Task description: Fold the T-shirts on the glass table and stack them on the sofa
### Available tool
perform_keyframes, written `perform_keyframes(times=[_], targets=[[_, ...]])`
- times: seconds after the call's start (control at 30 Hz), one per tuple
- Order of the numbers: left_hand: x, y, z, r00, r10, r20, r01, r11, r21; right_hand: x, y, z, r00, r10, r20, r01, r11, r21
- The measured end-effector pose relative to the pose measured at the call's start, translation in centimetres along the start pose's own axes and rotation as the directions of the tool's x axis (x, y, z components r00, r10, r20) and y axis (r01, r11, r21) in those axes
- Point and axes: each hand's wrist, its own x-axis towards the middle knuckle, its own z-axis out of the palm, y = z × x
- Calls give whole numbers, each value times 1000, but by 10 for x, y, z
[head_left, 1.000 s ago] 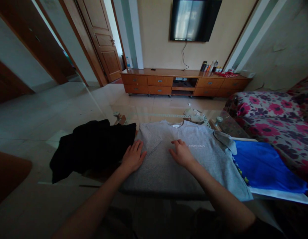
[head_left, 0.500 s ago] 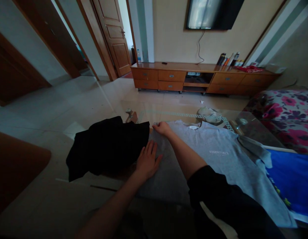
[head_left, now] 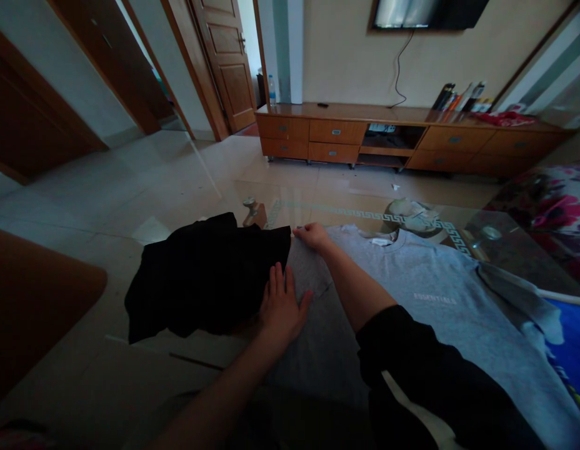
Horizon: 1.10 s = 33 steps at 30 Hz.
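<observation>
A grey T-shirt with "ESSENTIALS" lettering lies spread on a glass table, its neckline toward the far side. My right hand pinches the upper corner of its left-side sleeve. Flat on the near part of that sleeve rests my left hand, with fingers stretched out and thumb apart. Its fingertips lie beside the edge of a black garment, which is heaped on the left of the table. The shirt's lower left part is in shadow.
Blue printed fabric lies at the right. The glass table has a patterned border. Beyond it, a long wooden TV cabinet carries several bottles and cans. A flowered sofa stands right; a curved wooden edge is at left.
The view has turned a little left and down, so the cabinet and shirt appear farther right. My hands keep nearly the same places on the sleeve.
</observation>
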Motion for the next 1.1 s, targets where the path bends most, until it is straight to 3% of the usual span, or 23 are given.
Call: perform_keyframes(times=[0.1,0.3,0.37,0.47,0.53,0.63,0.77,0.87,0.97,1.03,1.1], targets=[[0,0,-4,999,-10,40,9,1000,21,1,0,1,999,-48,-20,49,999,16],[-4,2,-17,1000,3,-3,-3,998,61,-11,-4,-17,972,-211,-104,204,976,-77],[-6,4,-20,992,123,-5,-123,990,66,-25,-3,-21,957,-276,-95,263,956,-128],[-8,5,-17,940,338,41,-339,940,44,-54,5,-14,926,-377,1,364,892,-269],[-11,4,-13,924,377,64,-379,925,26,-71,16,-5,906,-416,78,407,804,-434],[-14,0,-6,927,370,58,-372,928,14,-86,30,7,918,-383,99,363,717,-595],[-14,-4,-8,919,386,86,-387,922,-2,-91,33,-1,935,-355,20,296,746,-596],[-13,-7,-12,918,383,98,-385,923,-7,-105,34,-34,914,-387,-121,252,778,-576],[-11,-10,-16,913,386,131,-386,922,-19,-136,51,-94,867,-386,-316,150,806,-572],[-9,-12,-18,904,396,162,-397,917,-32,-166,76,-144,819,-306,-485,-11,837,-547],[-8,-14,-18,895,408,180,-408,912,-40,-200,111,-195,726,-180,-664,-235,843,-485]])
